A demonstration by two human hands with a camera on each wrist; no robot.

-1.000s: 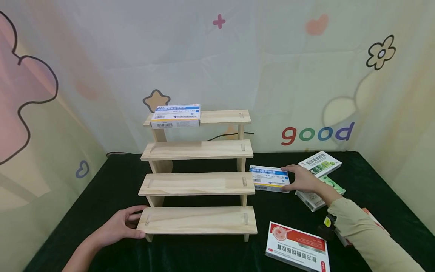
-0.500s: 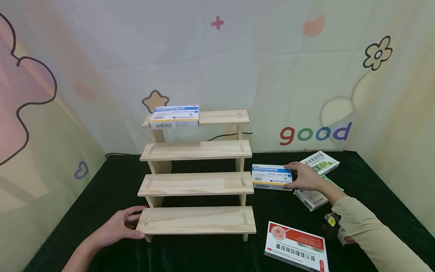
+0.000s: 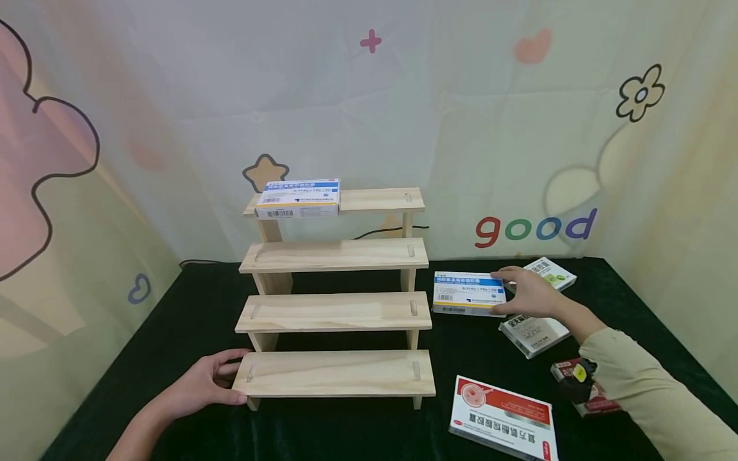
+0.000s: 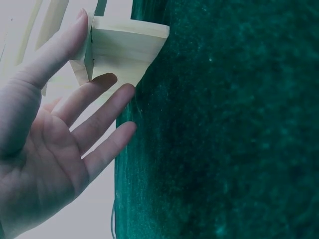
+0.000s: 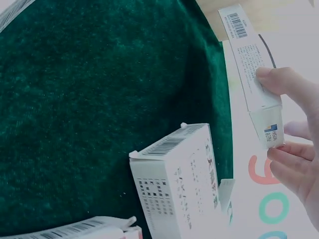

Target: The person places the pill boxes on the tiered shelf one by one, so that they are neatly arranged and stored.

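A tiered wooden display stand point(image 3: 334, 372) occupies the middle of the head view. Its lowest step has its left end between the thumb and fingers of my left hand point(image 3: 202, 379); in the left wrist view this hand's point(image 4: 55, 134) thumb lies against the wood, several fingers extended. My right hand point(image 3: 530, 293) pinches the right end of a blue-and-white medicine box point(image 3: 468, 293), thumb at the front edge and fingers behind. The right wrist view shows the box point(image 5: 249, 59) by its side. A similar medicine box point(image 3: 298, 200) lies on the top step's left half.
Right of the stand lie a white-and-green medicine box point(image 3: 550, 272), another pale box point(image 3: 533, 334) and dark red boxes point(image 3: 596, 404) partly under the sleeve. A red-and-white medicine box point(image 3: 503, 419) is at the front. Dark green cloth point(image 3: 346, 435) covers the table; a printed curtain point(image 3: 369, 115) hangs behind.
My right hand has moved right and slightly back, carrying the blue-and-white box away from the stand. The dark red boxes show more beneath the sleeve. My left hand stays put.
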